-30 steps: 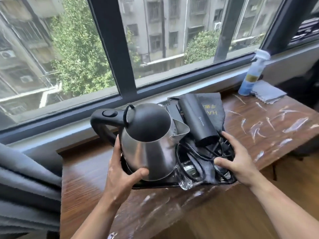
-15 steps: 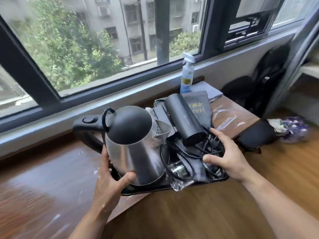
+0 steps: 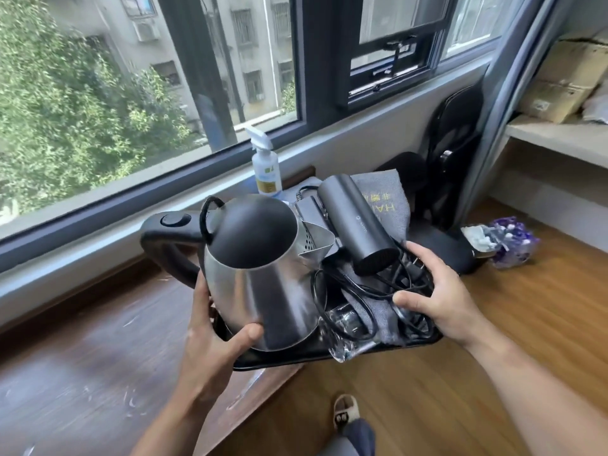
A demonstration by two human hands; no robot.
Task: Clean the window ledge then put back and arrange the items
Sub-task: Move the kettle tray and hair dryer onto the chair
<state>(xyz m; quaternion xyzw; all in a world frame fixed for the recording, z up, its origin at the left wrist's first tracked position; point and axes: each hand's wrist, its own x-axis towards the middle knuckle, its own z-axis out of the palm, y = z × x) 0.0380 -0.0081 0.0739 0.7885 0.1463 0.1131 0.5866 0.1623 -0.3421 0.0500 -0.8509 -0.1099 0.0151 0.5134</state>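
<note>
I hold a black tray (image 3: 289, 358) in the air, past the right end of the wooden window ledge (image 3: 98, 340). My left hand (image 3: 210, 343) grips its left rim, thumb against the steel kettle (image 3: 260, 278) with a black lid. My right hand (image 3: 437, 297) grips the right rim, fingers over tangled black cords. A black hair dryer (image 3: 355, 222) lies on a grey cloth bag (image 3: 388, 195) in the tray. A clear glass (image 3: 345, 327) lies at the tray's front.
A spray bottle (image 3: 266, 166) stands at the ledge's far right by the window. White foam streaks mark the ledge. On the wooden floor to the right lie a black bag (image 3: 450, 179) and a purple packet (image 3: 506, 241). My slippered foot (image 3: 343, 411) is below.
The tray with everything on it has been lifted off the ledge and carried right, over the floor. My view has swung right with it. Both hands keep the same hold.
</note>
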